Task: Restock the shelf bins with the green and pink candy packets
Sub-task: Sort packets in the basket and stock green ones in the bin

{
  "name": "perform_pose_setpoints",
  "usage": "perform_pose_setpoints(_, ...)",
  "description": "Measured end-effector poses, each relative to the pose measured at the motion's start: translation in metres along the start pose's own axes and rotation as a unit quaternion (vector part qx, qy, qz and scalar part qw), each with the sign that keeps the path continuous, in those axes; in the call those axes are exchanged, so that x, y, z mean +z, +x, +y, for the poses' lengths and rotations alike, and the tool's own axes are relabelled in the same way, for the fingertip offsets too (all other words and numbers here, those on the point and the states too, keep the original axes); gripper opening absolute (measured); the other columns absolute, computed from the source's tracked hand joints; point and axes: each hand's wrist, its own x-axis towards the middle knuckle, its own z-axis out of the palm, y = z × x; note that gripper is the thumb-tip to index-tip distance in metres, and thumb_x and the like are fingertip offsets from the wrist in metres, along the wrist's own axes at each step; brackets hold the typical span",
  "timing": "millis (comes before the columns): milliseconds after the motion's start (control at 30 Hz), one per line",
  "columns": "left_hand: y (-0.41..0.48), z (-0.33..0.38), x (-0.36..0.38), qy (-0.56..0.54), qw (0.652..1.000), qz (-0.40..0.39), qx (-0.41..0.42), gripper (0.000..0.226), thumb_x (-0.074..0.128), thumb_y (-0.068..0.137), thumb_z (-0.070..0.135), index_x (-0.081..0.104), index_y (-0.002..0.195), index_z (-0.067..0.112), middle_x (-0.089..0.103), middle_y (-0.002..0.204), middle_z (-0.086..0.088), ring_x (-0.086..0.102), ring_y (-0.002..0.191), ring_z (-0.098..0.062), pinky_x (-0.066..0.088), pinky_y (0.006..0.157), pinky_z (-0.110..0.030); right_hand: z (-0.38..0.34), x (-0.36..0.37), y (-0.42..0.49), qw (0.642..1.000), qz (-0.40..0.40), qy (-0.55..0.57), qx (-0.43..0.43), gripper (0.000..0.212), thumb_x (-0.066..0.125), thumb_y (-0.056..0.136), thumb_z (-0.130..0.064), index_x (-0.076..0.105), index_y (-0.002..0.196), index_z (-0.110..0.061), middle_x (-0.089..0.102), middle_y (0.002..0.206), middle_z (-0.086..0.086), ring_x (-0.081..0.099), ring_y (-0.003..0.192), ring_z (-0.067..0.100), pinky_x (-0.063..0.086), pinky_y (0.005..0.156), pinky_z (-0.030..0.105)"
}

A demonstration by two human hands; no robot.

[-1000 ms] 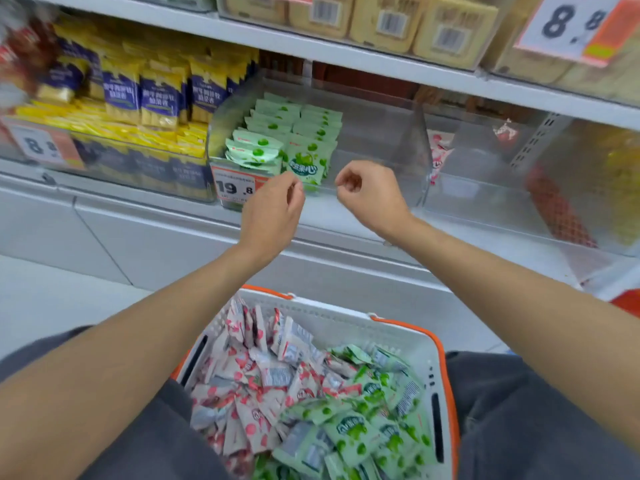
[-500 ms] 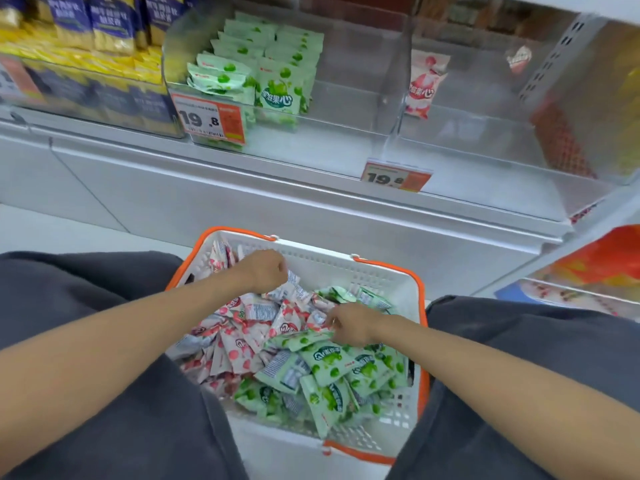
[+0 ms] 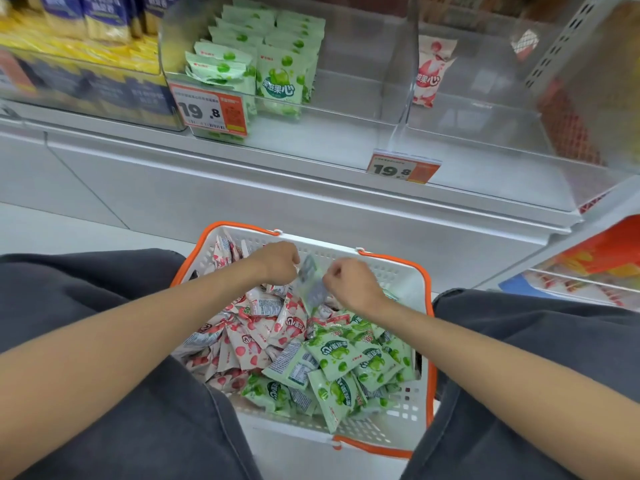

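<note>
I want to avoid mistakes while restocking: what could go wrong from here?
The left hand and right hand pinch one packet showing its back; its colour is easy to misjudge, so it may land in the wrong bin. The lone pink packet stands upright beside the divider; a careless drop may knock it over.

Basket [image 3: 398, 276] nearest, packets [image 3: 332, 355] inside; shelf bins [image 3: 346, 98] behind it, higher.
</note>
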Motion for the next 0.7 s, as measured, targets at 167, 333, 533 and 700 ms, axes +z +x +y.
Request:
perform_pose_setpoints(167,-0.009,0.013,0.004,-0.156,0.982,-0.004,0.104,0.089,0.079,0.08,0.018,0.025,0.151,0.017,0.041,0.143,-0.001,0.048,0.122,-0.02,0.041,0.092,-0.026,-0.04,-0.057,0.012,0.955,0.06,0.268,0.113,0.021,0.06,0.082,-0.005,0.065,0.067,0.008,0.057,0.059,0.012,0.051,0.053,0.02,0.039,0.053,0.021)
perform_pose_setpoints(333,0.0,0.019,0.005,-0.26,0.947,0.115,0.151,0.04,0.069,0.09,0.017,0.054,0.127,0.013,0.064,0.115,-0.004,0.066,0.091,-0.02,0.055,0.083,-0.037,-0.058,-0.076,0.007,0.94,0.002,0.332,0.081,0.017,0.064,0.088,-0.014,0.068,0.073,-0.008,0.067,0.068,0.003,0.057,0.059,0.009,0.035,0.05,0.017)
perform_pose_setpoints(533,-0.006,0.032,-0.026,-0.4,0.907,0.097,0.088,0.031,0.048,0.091,0.001,0.053,0.116,0.017,0.064,0.104,0.0,0.056,0.088,-0.012,0.044,0.067,-0.023,-0.048,-0.093,0.023,0.973,0.117,0.194,0.044,0.02,0.062,0.09,-0.016,0.06,0.109,-0.012,0.06,0.1,-0.001,0.056,0.087,0.011,0.043,0.066,0.021)
perform_pose_setpoints(700,-0.011,0.037,-0.045,-0.471,0.87,0.123,0.084,0.018,0.04,0.097,0.011,0.054,0.106,0.018,0.063,0.098,-0.002,0.055,0.082,-0.013,0.04,0.066,-0.026,-0.045,-0.101,0.026,0.97,-0.012,0.238,0.052,0.028,0.069,0.086,-0.015,0.065,0.113,-0.009,0.069,0.113,0.009,0.063,0.101,0.019,0.051,0.089,0.036)
